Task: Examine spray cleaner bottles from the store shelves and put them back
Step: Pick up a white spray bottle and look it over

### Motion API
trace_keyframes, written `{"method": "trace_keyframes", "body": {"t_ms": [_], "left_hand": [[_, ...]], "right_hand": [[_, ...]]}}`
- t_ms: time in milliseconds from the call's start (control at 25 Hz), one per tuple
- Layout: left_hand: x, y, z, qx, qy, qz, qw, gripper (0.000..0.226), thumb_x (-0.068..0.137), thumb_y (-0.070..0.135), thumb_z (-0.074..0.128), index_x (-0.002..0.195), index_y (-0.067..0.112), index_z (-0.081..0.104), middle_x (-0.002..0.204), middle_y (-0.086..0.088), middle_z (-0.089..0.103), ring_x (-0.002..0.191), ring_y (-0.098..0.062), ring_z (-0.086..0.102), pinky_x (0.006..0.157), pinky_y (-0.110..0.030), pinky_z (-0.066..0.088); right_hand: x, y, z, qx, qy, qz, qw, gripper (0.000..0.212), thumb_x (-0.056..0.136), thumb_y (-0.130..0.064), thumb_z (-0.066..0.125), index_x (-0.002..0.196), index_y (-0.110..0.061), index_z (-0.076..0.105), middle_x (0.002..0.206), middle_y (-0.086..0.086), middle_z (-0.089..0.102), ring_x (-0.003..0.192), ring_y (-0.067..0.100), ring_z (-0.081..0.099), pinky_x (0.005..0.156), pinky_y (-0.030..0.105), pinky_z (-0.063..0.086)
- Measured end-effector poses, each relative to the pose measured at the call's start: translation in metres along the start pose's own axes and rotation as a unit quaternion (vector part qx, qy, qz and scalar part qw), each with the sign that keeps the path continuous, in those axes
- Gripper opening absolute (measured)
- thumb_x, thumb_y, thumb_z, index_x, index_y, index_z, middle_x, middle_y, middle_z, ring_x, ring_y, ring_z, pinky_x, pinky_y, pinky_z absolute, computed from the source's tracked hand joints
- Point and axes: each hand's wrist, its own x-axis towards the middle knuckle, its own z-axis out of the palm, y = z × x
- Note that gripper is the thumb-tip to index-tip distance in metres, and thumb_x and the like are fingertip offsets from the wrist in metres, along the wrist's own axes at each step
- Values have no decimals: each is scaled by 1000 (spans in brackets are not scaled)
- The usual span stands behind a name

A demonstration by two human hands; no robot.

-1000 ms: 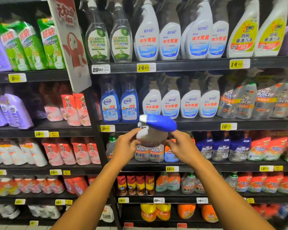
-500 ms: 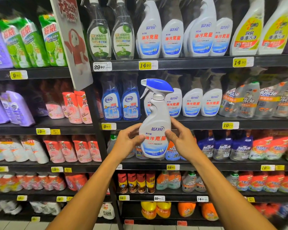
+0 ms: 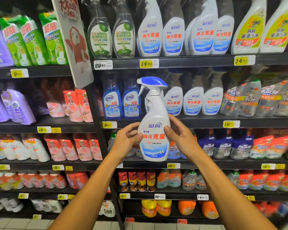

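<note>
**Bottle's flipped back upright, label facing me**

So a second ago I had this white spray bottle tipped right over, blue trigger head pointing at me and the bottom away. Now it's standing straight up between my hands, front label square to my eyes, nozzle pointing off to my left. That tells me I'm about done with the looking part, and the put-back is what's left.

Both hands are clamped on it: left hand wraps the left side with the thumb on the label, right hand does the same on the right.

Room to move: right behind the bottle's top is the row of matching bottles, and there looks to be a gap just behind the trigger, beside the blue glass cleaners up and left of my hands. The shelf edge sits just above my knuckles, so I'd guess I need to lift the base over that lip. The trigger head is tall, and the shelf above that row is close.
</note>
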Motion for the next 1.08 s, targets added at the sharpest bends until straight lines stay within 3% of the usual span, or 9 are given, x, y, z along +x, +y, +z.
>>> {"method": "trace_keyframes", "body": {"t_ms": [120, 320, 520, 680, 760, 880, 1000, 1040, 1080], "left_hand": [[-5, 0, 2, -21, 4, -6, 1000, 34, 82, 14, 68, 114, 25, 61, 95, -1, 78, 87, -17, 75, 55, -26, 57], [-15, -3, 4, -47, 5, -28, 998, 37, 79, 25, 69, 115, 27, 61, 96, -5, 78, 89, -21, 75, 52, -29, 59], [-19, 3, 9, -66, 11, -42, 997, 45, 79, 32, 69, 123, 23, 60, 100, -4, 77, 92, -22, 74, 56, -33, 61], [-17, 10, 13, -31, 18, -33, 999, 27, 89, 24, 66, 116, 28, 63, 95, 0, 77, 89, -17, 75, 53, -26, 58], [-17, 12, 15, -7, 23, -32, 999, 29, 93, 20, 63, 121, 26, 59, 94, -2, 77, 88, -16, 75, 55, -26, 58], [-23, 8, 28, 28, 40, -34, 998, 49, 94, 21, 63, 138, 24, 44, 113, -3, 72, 100, -13, 71, 73, -29, 59], [-29, -8, 47, 139, -13, -26, 990, 94, 80, 46, 71, 154, 30, 16, 156, -2, 33, 137, -14, 43, 108, -39, 43], [-29, -8, 51, 159, -23, -25, 987, 105, 73, 54, 71, 155, 33, 8, 159, 2, 24, 142, -14, 35, 111, -41, 39], [-28, -7, 51, 137, -30, -23, 990, 107, 70, 56, 72, 154, 34, 10, 156, 2, 29, 140, -16, 38, 108, -41, 42]], "right_hand": [[-2, -2, 4, 22, -17, 14, 1000, 50, 93, -34, 58, 141, -34, 45, 118, -9, 72, 110, 14, 69, 78, 27, 58], [-4, -3, 12, 45, 30, 25, 998, 43, 92, -36, 60, 134, -29, 55, 107, 1, 76, 98, 21, 74, 71, 29, 59], [-3, 1, 15, 80, 86, 63, 991, 32, 99, -30, 59, 131, -28, 60, 109, 4, 76, 99, 25, 74, 74, 37, 60], [-1, 1, 16, 111, 114, 89, 983, 29, 102, -27, 54, 130, -27, 61, 112, 3, 75, 102, 24, 73, 80, 40, 60], [-1, -2, 16, 109, 111, 74, 985, 33, 101, -26, 53, 135, -26, 57, 112, 1, 75, 101, 22, 73, 75, 35, 60], [-1, -6, 18, 87, 122, 54, 987, 40, 99, -26, 57, 139, -24, 50, 102, -4, 78, 94, 18, 75, 70, 31, 61], [0, -12, 28, 36, 136, 23, 990, 44, 97, -23, 61, 139, -26, 49, 98, -1, 78, 90, 17, 75, 75, 32, 61], [0, -14, 31, 20, 136, 8, 990, 38, 98, -23, 61, 135, -24, 54, 102, 1, 78, 93, 17, 75, 76, 30, 60], [0, -17, 34, 1, 129, -2, 992, 33, 99, -25, 59, 131, -24, 58, 108, 2, 76, 97, 17, 73, 77, 28, 59]]}}
